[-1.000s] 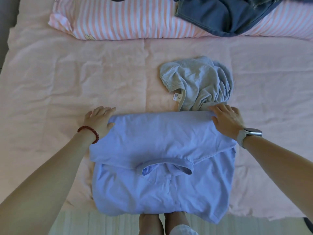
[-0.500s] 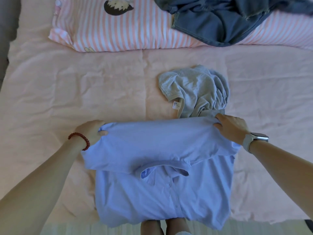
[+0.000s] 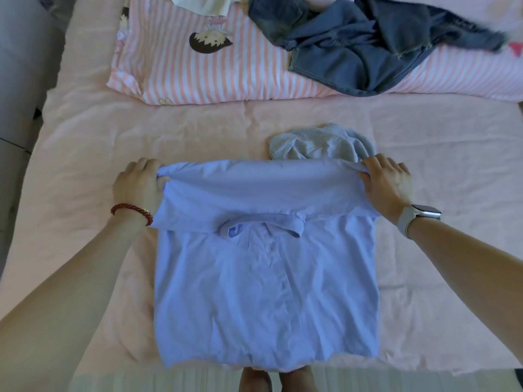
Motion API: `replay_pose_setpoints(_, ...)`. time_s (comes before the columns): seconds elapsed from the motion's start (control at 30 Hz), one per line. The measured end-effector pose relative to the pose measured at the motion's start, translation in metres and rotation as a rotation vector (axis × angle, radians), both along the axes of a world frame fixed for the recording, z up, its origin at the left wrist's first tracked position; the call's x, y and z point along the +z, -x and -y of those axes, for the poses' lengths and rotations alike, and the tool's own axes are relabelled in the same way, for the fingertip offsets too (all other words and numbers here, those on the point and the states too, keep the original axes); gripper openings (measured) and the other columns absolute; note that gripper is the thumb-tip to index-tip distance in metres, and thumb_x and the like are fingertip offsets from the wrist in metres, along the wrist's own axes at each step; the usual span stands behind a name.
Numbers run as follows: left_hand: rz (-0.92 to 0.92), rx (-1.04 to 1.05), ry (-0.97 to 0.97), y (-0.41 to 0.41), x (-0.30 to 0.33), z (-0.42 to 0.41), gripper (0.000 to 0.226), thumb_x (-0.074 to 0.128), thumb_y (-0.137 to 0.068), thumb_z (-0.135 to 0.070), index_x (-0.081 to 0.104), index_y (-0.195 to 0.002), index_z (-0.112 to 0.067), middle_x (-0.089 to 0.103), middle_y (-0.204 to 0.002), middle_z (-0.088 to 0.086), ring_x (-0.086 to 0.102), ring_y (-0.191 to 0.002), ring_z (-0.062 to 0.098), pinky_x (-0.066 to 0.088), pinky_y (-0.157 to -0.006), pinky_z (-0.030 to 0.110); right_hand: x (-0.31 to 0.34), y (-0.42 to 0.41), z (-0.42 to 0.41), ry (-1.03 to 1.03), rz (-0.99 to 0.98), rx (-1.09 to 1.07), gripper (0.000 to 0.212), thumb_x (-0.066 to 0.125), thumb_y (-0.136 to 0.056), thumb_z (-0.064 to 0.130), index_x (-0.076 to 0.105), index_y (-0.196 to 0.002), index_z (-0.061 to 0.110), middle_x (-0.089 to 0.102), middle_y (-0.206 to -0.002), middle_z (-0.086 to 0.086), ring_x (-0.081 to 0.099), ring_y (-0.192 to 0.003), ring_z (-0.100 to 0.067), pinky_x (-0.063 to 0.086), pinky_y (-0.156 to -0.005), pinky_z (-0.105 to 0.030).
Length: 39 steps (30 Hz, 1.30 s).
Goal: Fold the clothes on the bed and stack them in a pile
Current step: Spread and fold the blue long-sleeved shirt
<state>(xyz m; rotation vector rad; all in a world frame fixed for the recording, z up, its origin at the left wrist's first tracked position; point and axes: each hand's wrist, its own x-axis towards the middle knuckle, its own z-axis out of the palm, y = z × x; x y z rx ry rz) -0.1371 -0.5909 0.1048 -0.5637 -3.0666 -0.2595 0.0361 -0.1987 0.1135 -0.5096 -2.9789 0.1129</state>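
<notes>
Pale pink quilted bed (image 3: 85, 154): light blue button-front cotton shirt (image 3: 266, 292) at its near edge.
Crumpled grey knit top (image 3: 319, 144) just beyond shirt. Left hand (image 3: 138, 185), right hand (image 3: 387, 183) each pinch shirt's far fold, fingers curled.

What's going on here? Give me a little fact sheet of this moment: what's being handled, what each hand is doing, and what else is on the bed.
Item in hand: blue shirt, lying on the pink bed, far part doubled toward the collar
Left hand: grips the shirt's far left corner
Right hand: grips the far right corner
Waiting: crumpled grey top just beyond the shirt; jeans heaped on the striped pillow
Folded pile: none in view
</notes>
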Motion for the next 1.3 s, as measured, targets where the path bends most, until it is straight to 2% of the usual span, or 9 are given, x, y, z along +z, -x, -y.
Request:
replay_pose_setpoints(0.27, -0.070, -0.135, -0.076, -0.122, -0.010, 0.050, 0.021, 0.052, -0.071, -0.008, 0.063, -0.083, 0.006, 0.060, -0.078, 0.024, 0.054, -0.076, 0.035, 0.046, -0.057, 0.046, -0.014, -0.110, 0.033, 0.006, -0.088, 0.081, 0.029, 0.042, -0.082, 0.020, 0.064, -0.081, -0.001, 0.062, -0.076, -0.017, 0.062, -0.065, -0.037, 0.046, -0.062, -0.040)
replay_pose_setpoints(0.53, -0.020, -0.358, 0.003, -0.240, -0.045, 0.109, 0.029, 0.041, -0.064, -0.022, 0.062, -0.076, -0.006, 0.045, -0.091, 0.005, 0.041, -0.079, 0.026, 0.044, -0.057, 0.039, -0.040, -0.228, 0.074, 0.038, 0.012, 0.099, 0.028, 0.044, -0.079, 0.020, 0.065, -0.074, 0.003, 0.063, -0.074, -0.011, 0.063, -0.062, -0.033, 0.035, -0.065, -0.036)
replay_pose_setpoints(0.67, 0.045, -0.362, 0.055, -0.281, -0.053, 0.119, 0.023, 0.067, -0.054, -0.006, 0.058, -0.075, -0.005, 0.049, -0.093, 0.009, 0.049, -0.077, 0.030, 0.048, -0.055, 0.039, -0.051, -0.274, 0.095, 0.059, 0.102, 0.129, 0.025, 0.044, -0.075, 0.019, 0.064, -0.073, 0.005, 0.063, -0.076, -0.011, 0.063, -0.064, -0.032, 0.037, -0.063, -0.035)
replay_pose_setpoints(0.77, 0.180, -0.312, 0.115, -0.305, -0.058, 0.124, 0.029, 0.075, -0.045, 0.008, 0.062, -0.070, -0.001, 0.051, -0.094, 0.010, 0.061, -0.069, 0.035, 0.048, -0.054, 0.039, -0.062, -0.302, 0.107, 0.101, 0.187, 0.111, 0.009, 0.066, -0.065, 0.007, 0.065, -0.073, 0.005, 0.063, -0.079, -0.013, 0.064, -0.066, -0.034, 0.049, -0.055, -0.039)
replay_pose_setpoints(0.83, 0.210, -0.292, 0.156, -0.317, -0.066, 0.125, 0.026, 0.069, -0.047, 0.011, 0.062, -0.070, -0.001, 0.052, -0.095, 0.011, 0.063, -0.071, 0.035, 0.049, -0.053, 0.038, -0.074, -0.316, 0.113, 0.139, 0.290, 0.064, 0.032, 0.082, -0.048, -0.003, 0.066, -0.074, 0.006, 0.064, -0.080, -0.013, 0.064, -0.067, -0.034, 0.050, -0.055, -0.039)
replay_pose_setpoints(0.93, 0.361, -0.195, 0.261, -0.331, -0.085, 0.123, 0.046, 0.078, -0.044, 0.014, 0.065, -0.084, -0.003, 0.060, -0.109, 0.018, 0.063, -0.091, 0.035, 0.051, -0.059, 0.039, -0.097, -0.328, 0.121, 0.164, 0.432, 0.004, 0.043, 0.084, -0.046, -0.001, 0.068, -0.085, 0.009, 0.065, -0.095, -0.013, 0.066, -0.084, -0.034, 0.052, -0.066, -0.044)
replay_pose_setpoints(1.03, 0.614, -0.061, 0.336, -0.337, -0.106, 0.126, 0.055, 0.063, -0.079, -0.010, 0.045, -0.129, -0.019, 0.021, -0.151, 0.003, 0.029, -0.135, 0.026, 0.044, -0.089, 0.037, -0.116, -0.336, 0.130, 0.138, 0.699, -0.051, 0.047, 0.065, -0.073, 0.018, 0.058, -0.119, 0.024, 0.048, -0.134, -0.001, 0.044, -0.125, -0.023, 0.030, -0.101, -0.042)
replay_pose_setpoints(1.2, 0.481, 0.314, -0.109, -0.331, -0.111, 0.108, 0.021, 0.058, -0.085, -0.011, 0.060, -0.104, -0.003, 0.055, -0.113, 0.016, 0.049, -0.109, 0.034, 0.043, -0.085, 0.040, -0.112, -0.319, 0.146, 0.205, 0.388, -0.105, 0.030, 0.059, -0.065, 0.004, 0.069, -0.094, 0.006, 0.064, -0.099, -0.016, 0.062, -0.088, -0.037, 0.045, -0.078, -0.049)
replay_pose_setpoints(1.3, 0.314, 0.469, -0.303, -0.313, -0.108, 0.093, 0.034, 0.062, -0.084, -0.009, 0.052, -0.115, 0.004, 0.050, -0.114, 0.023, 0.046, -0.109, 0.038, 0.039, -0.091, 0.043, -0.109, -0.286, 0.153, 0.191, 0.277, -0.068, 0.042, 0.065, -0.074, 0.004, 0.062, -0.115, 0.005, 0.058, -0.119, -0.021, 0.057, -0.108, -0.040, 0.042, -0.088, -0.057)
